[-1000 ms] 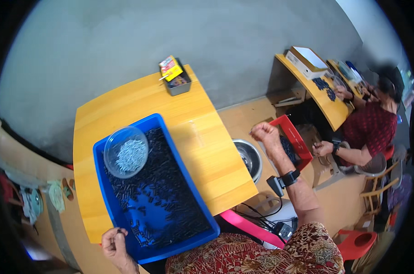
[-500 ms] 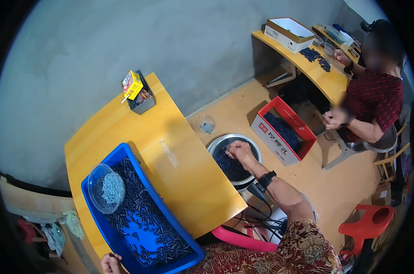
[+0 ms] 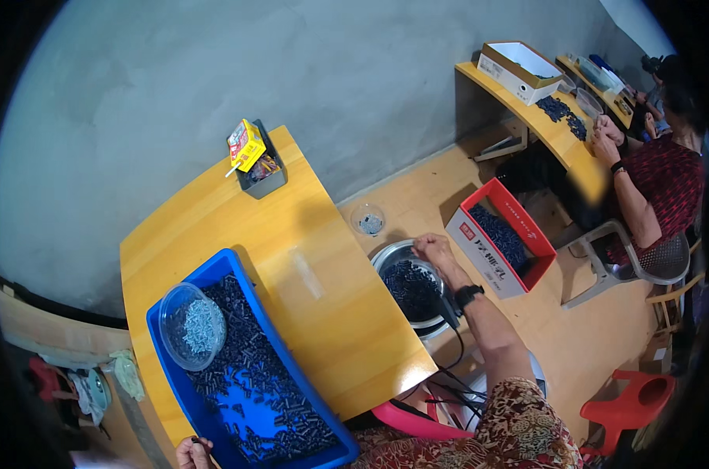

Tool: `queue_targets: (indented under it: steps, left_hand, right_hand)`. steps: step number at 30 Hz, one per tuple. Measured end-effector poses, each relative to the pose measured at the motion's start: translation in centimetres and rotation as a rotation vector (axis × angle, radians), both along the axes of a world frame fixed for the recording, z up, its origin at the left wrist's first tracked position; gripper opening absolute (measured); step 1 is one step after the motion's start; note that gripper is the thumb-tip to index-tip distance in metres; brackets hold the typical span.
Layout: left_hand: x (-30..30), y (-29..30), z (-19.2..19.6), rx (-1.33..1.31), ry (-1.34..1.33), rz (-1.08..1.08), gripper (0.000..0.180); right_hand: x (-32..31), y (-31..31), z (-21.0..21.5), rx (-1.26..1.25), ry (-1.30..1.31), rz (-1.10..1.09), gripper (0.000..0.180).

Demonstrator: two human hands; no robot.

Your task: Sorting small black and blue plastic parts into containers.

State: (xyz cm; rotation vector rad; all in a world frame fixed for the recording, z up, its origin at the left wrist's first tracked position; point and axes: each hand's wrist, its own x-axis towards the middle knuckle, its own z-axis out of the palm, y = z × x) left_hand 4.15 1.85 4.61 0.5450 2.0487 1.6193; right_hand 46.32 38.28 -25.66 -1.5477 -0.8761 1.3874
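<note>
My left hand (image 3: 192,452) is at the bottom edge, beside the near left corner of a blue tray (image 3: 237,256). Its fingers pinch a small black piece (image 3: 206,443). Many short black tubular pieces (image 3: 292,418) lie in the tray, with bare blue plastic between some. A clear round tub (image 3: 168,344) of small silvery screw-like parts (image 3: 202,327) rests at the tray's left side. My right hand (image 3: 435,252), fingers curled, hovers at the far rim of a metal basin (image 3: 385,254) holding dark pieces (image 3: 413,291). Whatever its fingers hold is hidden.
A grey bin (image 3: 264,184) with a yellow packet (image 3: 246,146) stands on my wooden table (image 3: 346,313). On the floor are a small clear tub (image 3: 367,220) and a red-and-white box (image 3: 487,262) of dark pieces. A co-worker (image 3: 655,187) sits at another table, right.
My right hand has risen from inside the basin to its far rim, uncovering the dark pieces. The view has shifted slightly. The co-worker's hands have come together above their table.
</note>
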Motion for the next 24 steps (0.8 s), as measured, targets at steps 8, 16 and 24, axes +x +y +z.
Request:
queue_targets:
  steps: [8, 16, 24]
  left_hand:
    - [-1.5, -0.7, -2.9, 0.242, -0.041, -0.037, 0.007]
    - [-2.1, -1.2, -2.5, 0.368, -0.263, -0.007, 0.009]
    - [-2.9, -1.9, -2.6, 0.488, -0.431, -0.039, 0.012]
  right_hand:
    - [1.3, -3.6, 13.3, 0.302, -0.060, 0.189, 0.009]
    - [-15.5, -6.6, 32.6, 0.674, -0.446, 0.718, 0.010]
    - [-31.4, -9.0, 34.5, 1.305, -0.589, 1.259, 0.013]
